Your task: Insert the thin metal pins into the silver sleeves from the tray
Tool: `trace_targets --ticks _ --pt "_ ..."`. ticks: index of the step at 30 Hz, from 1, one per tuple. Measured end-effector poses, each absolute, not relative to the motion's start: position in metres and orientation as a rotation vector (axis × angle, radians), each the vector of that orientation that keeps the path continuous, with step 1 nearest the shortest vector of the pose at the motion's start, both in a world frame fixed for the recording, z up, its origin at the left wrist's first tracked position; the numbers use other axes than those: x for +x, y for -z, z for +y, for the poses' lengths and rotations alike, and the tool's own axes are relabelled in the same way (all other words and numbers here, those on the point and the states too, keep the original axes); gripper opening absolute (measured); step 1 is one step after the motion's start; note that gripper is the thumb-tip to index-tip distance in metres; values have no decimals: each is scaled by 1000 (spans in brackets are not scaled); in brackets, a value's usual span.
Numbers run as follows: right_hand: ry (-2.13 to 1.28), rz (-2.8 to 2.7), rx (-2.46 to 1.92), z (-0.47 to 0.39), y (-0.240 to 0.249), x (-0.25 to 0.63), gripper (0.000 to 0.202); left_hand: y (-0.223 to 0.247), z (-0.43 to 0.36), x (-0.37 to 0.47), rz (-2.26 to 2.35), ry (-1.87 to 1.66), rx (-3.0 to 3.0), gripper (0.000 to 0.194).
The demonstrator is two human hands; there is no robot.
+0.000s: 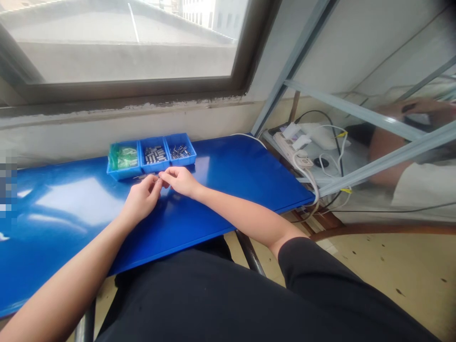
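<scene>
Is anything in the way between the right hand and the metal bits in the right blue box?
Just the right blue box's front wall: it stands between the right hand and the metal bits. Nothing else visible blocks them.

before you, the blue tabletop is smooth and glossy, the bins plastic, the cylinders and pins in them shiny metal, the green bag crinkled plastic, your shirt matt black cloth, the rack frame smooth grey metal.
</scene>
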State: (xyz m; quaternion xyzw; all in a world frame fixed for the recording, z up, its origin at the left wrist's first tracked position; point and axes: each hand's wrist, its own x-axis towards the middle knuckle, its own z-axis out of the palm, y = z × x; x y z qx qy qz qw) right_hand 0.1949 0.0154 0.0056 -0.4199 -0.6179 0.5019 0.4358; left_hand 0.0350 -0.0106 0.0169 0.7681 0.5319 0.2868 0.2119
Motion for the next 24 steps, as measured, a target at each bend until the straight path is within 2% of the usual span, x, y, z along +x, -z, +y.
trace_targets --ticks 24 --pt "-1203 -1612 -1062 13 -9 195 25 -16 -9 33 1501 -738 2148 31"
